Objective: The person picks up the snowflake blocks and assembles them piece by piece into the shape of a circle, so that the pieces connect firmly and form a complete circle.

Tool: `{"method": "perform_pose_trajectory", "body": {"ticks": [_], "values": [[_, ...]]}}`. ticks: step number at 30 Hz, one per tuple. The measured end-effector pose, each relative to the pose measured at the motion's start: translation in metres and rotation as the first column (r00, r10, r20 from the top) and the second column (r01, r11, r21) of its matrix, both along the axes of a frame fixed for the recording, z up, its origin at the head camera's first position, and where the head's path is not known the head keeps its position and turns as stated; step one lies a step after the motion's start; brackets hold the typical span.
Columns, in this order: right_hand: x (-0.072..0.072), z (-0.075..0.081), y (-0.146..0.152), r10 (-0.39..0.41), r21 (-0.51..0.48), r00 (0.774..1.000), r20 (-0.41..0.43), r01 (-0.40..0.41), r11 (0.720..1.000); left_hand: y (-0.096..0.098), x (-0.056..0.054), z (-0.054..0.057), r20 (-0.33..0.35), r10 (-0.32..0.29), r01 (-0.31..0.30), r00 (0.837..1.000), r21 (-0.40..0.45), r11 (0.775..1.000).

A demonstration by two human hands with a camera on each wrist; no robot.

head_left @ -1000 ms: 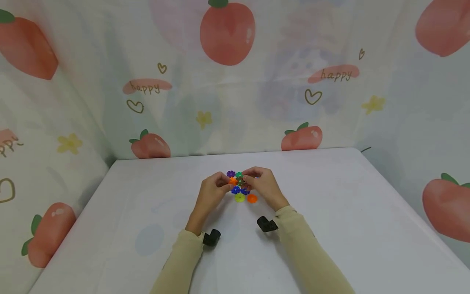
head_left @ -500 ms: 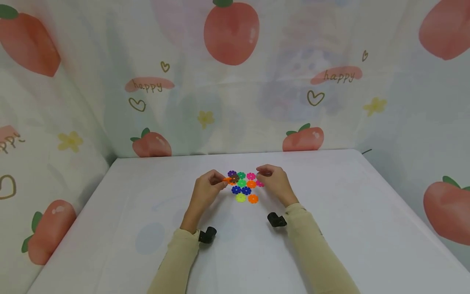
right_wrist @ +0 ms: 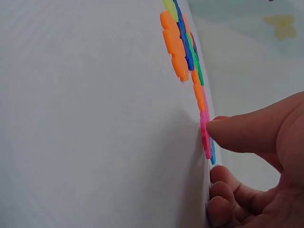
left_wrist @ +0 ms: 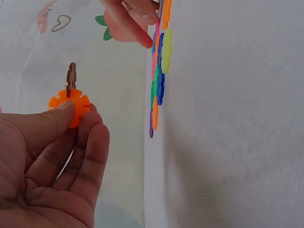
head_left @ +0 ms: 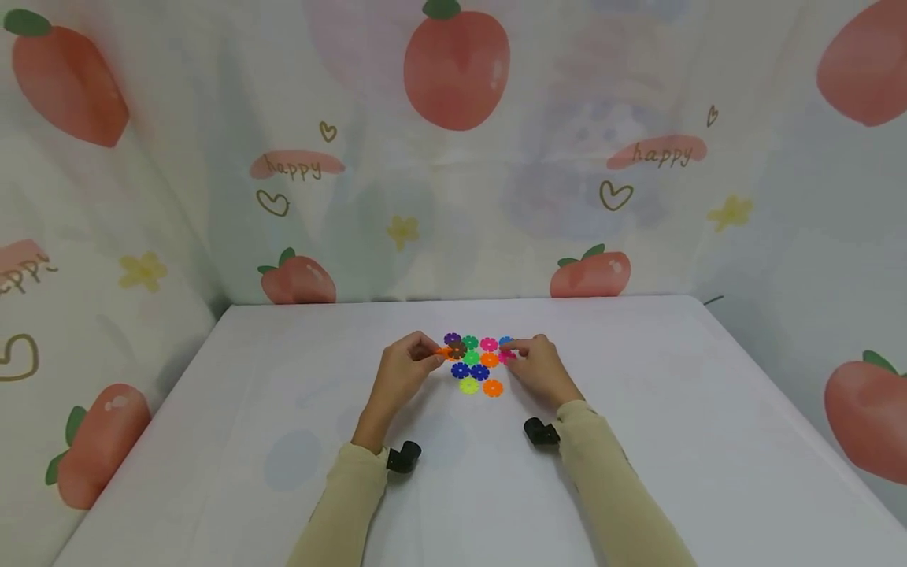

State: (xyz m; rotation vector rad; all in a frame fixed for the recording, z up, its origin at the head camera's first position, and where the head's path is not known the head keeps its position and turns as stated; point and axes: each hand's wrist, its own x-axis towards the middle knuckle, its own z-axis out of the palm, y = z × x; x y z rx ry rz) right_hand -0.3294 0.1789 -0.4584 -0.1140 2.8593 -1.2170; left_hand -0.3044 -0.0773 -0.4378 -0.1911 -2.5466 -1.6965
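My left hand (left_wrist: 61, 156) pinches an orange notched plastic disc (left_wrist: 64, 103) between thumb and fingers, raised above the table. A brown disc (left_wrist: 71, 78) is slotted onto it, standing crosswise. In the head view, my right hand (head_left: 546, 370) is low at the right side of a group of flat discs. Its thumb and index fingertips are at a pink disc (right_wrist: 204, 130), with a blue disc (right_wrist: 213, 152) just behind; I cannot tell whether they grip it. The other right fingers are bent at the table surface.
Several notched discs lie close together in the middle: purple (head_left: 452, 339), green (head_left: 471, 358), dark blue (head_left: 479, 372), yellow (head_left: 469, 386) and orange (head_left: 493, 387) ones among them. The white table (head_left: 638, 472) meets a fruit-print cloth (head_left: 453, 213) at the back and sides.
The brown disc came onto the left hand's orange disc as both hands worked together; then the right hand moved away rightward and came down to the pink disc. The left hand keeps its hold.
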Motion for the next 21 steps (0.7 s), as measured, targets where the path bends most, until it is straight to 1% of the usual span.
{"method": "perform_pose_trajectory", "body": {"ticks": [5,9,14,18,21], "values": [[0.003,0.0,-0.001,0.011,0.07,1.0,-0.009,-0.01,0.997,0.001,0.002,-0.001,0.013,0.001,-0.001,1.0,-0.021,1.0],[0.004,0.002,0.001,0.016,0.084,1.0,-0.02,-0.014,0.996,0.001,0.003,-0.002,0.004,-0.003,0.003,1.0,-0.027,1.0],[0.005,0.009,0.013,-0.028,0.028,0.999,0.024,0.028,0.999,0.001,0.003,-0.002,-0.009,-0.001,0.001,1.0,-0.022,1.0],[0.006,0.014,0.025,-0.069,-0.026,0.998,0.013,0.069,0.997,0.002,0.003,-0.001,0.008,0.008,-0.008,1.0,-0.02,1.0],[0.006,0.017,0.03,-0.072,-0.076,0.997,0.001,0.072,0.995,0.002,0.003,-0.001,0.009,0.007,-0.006,1.0,-0.032,0.999]]}}
